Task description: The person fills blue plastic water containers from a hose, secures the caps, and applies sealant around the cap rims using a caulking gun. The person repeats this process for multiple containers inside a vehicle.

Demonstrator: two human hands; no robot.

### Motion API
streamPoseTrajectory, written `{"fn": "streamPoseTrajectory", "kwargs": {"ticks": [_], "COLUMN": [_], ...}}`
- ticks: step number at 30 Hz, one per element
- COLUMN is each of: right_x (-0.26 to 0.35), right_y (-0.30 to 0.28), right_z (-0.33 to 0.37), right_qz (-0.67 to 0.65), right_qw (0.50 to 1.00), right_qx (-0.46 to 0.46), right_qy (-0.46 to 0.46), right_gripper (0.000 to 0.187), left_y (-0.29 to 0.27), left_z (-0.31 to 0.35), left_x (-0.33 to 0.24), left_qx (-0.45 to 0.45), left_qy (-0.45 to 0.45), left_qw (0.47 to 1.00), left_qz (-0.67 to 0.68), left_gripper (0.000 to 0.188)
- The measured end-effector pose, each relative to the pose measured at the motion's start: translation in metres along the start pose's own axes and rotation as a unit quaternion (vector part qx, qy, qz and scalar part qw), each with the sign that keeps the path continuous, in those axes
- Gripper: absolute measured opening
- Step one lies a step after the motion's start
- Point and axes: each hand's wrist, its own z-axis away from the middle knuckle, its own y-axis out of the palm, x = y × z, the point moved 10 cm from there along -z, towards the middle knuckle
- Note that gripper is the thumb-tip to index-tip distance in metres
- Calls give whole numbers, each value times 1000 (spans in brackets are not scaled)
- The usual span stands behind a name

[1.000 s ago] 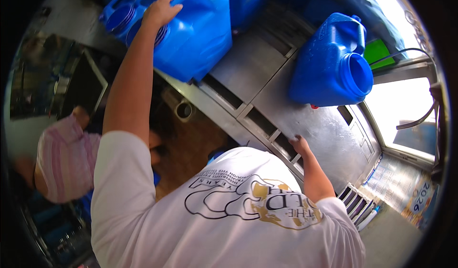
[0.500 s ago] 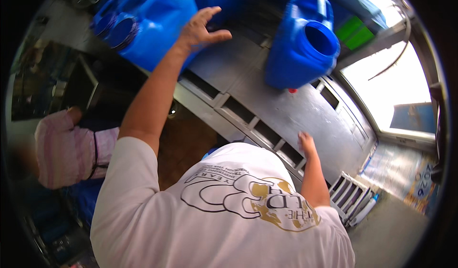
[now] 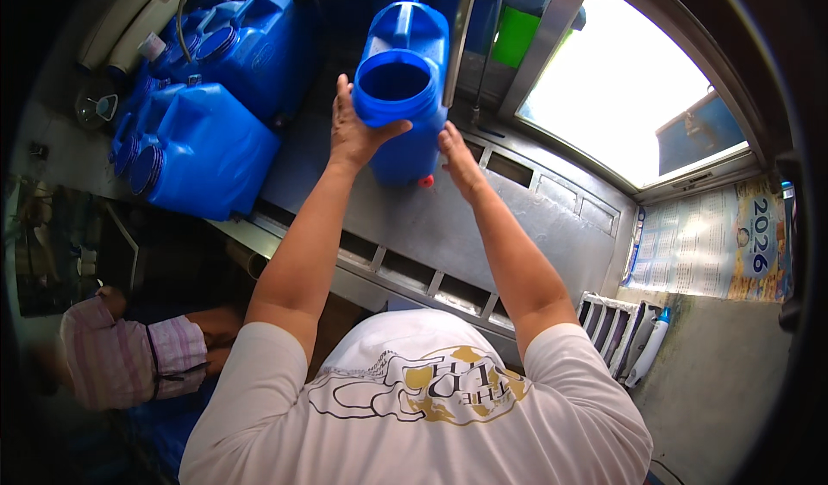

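An uncapped blue plastic jug (image 3: pixel 405 144) with a wide round mouth and a moulded handle stands on the metal counter in front of me. A small red piece shows low on its side. My left hand (image 3: pixel 358 131) lies against the jug's left side below the mouth, thumb stretched across the front and fingers apart. At its right side, my right hand (image 3: pixel 461 159) has its fingertips touching or very close to the wall. Both hands frame the jug from either side; the far fingers are partly hidden.
Several capped blue jugs (image 3: pixel 207 140) stand at the left of the metal counter (image 3: pixel 517 235), which has slots along its edges. Another person (image 3: pixel 134 347) in a striped top is at the lower left. A bright window (image 3: pixel 630 79) and a wall calendar (image 3: pixel 699 235) lie right.
Both hands have come to the open jug, the left moving off from beside the capped jugs and the right reaching forward. My view has turned, so the counter shows at another angle.
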Motion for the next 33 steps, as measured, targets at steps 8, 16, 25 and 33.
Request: {"fn": "streamPoseTrajectory", "kwargs": {"ticks": [8, 16, 25, 33], "right_x": [-24, -207, -224, -228], "right_y": [-12, -163, -188, -189], "right_z": [92, -42, -128, -135], "right_qz": [-164, -95, -303, -336], "right_qw": [975, 950, 889, 861], "right_qx": [150, -182, -229, -285], "right_qy": [-2, 234, 258, 254], "right_gripper": [44, 76, 99, 87], "left_y": [-40, -20, -13, -10], "left_z": [75, 104, 109, 119], "left_x": [-26, -29, -36, -33], "left_qx": [46, 127, 161, 166], "left_qy": [152, -32, -31, -11], "left_qw": [987, 984, 979, 975], "left_qz": [31, 118, 124, 145], "left_gripper": [130, 138, 138, 140]}}
